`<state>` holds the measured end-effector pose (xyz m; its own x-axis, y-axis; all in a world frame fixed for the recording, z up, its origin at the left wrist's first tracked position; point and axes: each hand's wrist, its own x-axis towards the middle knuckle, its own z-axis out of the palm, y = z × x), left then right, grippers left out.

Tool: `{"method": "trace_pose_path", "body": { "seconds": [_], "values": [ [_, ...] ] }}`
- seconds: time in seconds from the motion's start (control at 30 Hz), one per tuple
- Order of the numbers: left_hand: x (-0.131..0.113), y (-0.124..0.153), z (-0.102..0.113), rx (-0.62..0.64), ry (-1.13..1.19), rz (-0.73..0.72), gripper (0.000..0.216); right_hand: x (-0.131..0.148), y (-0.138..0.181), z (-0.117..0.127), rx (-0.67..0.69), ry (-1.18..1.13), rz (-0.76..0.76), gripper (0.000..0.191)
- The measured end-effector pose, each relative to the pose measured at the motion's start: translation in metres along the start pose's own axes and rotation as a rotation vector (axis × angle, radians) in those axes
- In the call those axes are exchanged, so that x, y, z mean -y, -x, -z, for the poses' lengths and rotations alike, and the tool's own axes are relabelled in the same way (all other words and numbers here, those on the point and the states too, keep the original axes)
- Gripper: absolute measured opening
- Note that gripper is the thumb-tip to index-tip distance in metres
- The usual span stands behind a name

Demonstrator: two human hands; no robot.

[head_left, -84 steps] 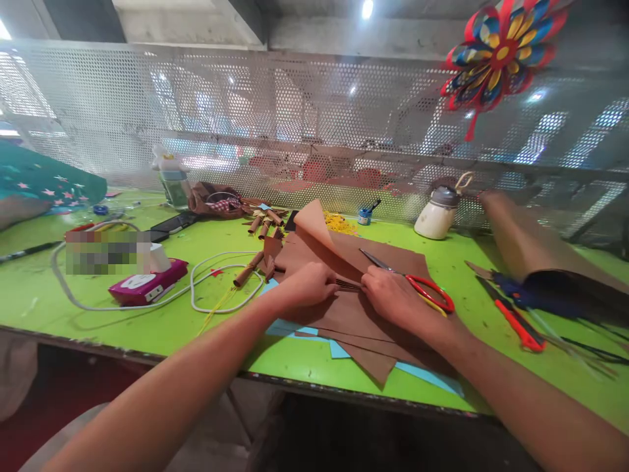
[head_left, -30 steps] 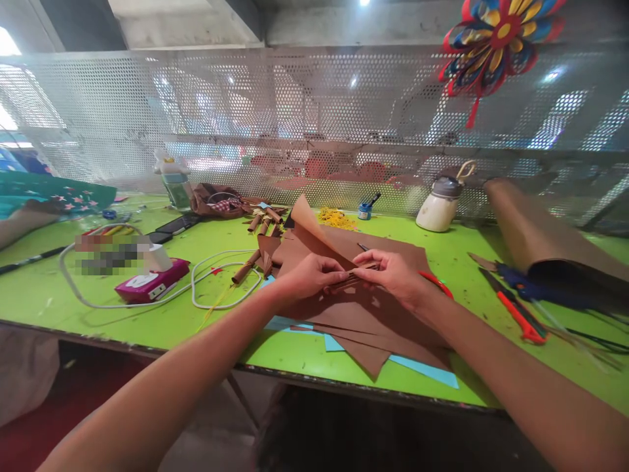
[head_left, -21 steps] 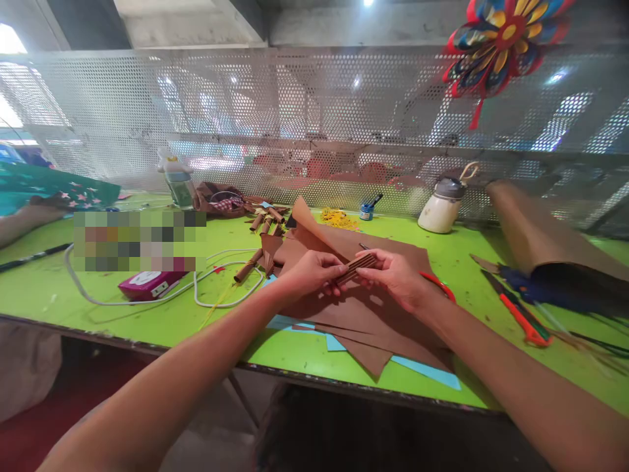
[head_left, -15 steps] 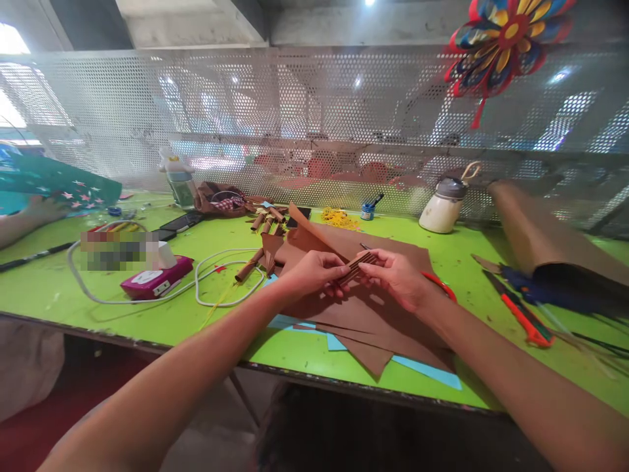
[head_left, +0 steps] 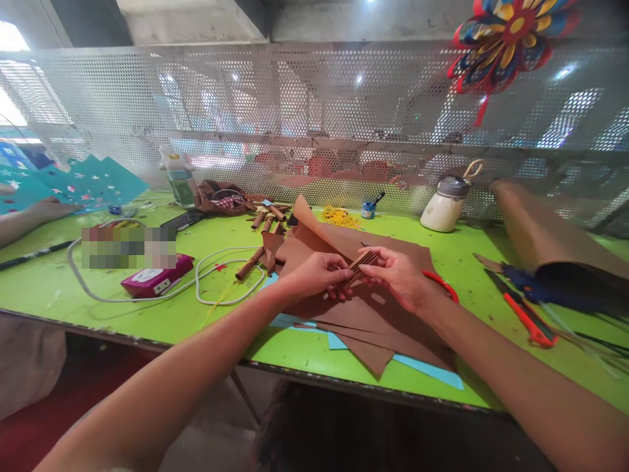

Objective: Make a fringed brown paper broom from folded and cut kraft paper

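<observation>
A small piece of pleated brown paper (head_left: 362,263) is pinched between my two hands, its narrow folds running lengthwise. My left hand (head_left: 328,274) grips its lower left end, and my right hand (head_left: 393,272) holds its upper right end with thumb and fingers. Under both hands lie large brown paper sheets (head_left: 393,321), with light blue paper (head_left: 427,372) sticking out below them. Red scissor handles (head_left: 445,285) show partly from behind my right wrist. Left of the sheets rests a rolled brown paper tube (head_left: 249,263) with yellow strands.
A purple power strip (head_left: 157,276) and its looped white cable lie left. Behind are small paper rolls (head_left: 270,216), yellow shreds (head_left: 340,216), a blue jar (head_left: 368,210) and a cream flask (head_left: 443,204). A red-handled cutter (head_left: 531,321) lies right. Another person's hand (head_left: 49,210) touches teal starred paper (head_left: 98,183).
At far left, the other person's teal paper has shifted right and spread wider. My hands stay nearly in place on the pleated paper; the camera view moves very slightly.
</observation>
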<state>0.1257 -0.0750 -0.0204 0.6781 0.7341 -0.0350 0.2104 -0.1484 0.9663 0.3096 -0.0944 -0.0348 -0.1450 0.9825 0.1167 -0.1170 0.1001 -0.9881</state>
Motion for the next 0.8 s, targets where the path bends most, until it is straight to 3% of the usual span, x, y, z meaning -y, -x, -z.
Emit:
{"method": "trace_pose_path", "body": {
  "seconds": [0.13, 0.4, 0.53, 0.63, 0.7, 0.77, 0.8],
  "values": [
    [0.003, -0.002, 0.001, -0.036, 0.011, -0.013, 0.026, -0.002, -0.001, 0.001, -0.005, 0.024, 0.006, 0.048],
    [0.012, -0.009, 0.006, -0.314, -0.008, -0.052, 0.020, 0.000, 0.002, -0.001, 0.039, 0.066, 0.030, 0.036],
    [0.010, -0.009, 0.007, -0.304, -0.094, -0.087, 0.021, -0.001, 0.002, -0.001, 0.037, 0.057, 0.018, 0.037],
    [-0.001, -0.003, 0.022, -0.341, -0.303, -0.138, 0.024, -0.001, 0.000, 0.001, 0.015, 0.035, -0.008, 0.037],
    [-0.010, 0.007, 0.042, -0.493, -0.542, -0.169, 0.024, -0.001, -0.001, 0.002, 0.000, 0.017, -0.037, 0.036],
    [-0.015, 0.019, 0.065, -0.666, -0.822, -0.057, 0.023, -0.003, -0.001, 0.002, -0.010, 0.014, -0.070, 0.034],
    [-0.015, 0.026, 0.075, -0.696, -0.957, 0.028, 0.022, -0.004, -0.001, 0.001, -0.018, 0.019, -0.081, 0.033]
  ]
}}
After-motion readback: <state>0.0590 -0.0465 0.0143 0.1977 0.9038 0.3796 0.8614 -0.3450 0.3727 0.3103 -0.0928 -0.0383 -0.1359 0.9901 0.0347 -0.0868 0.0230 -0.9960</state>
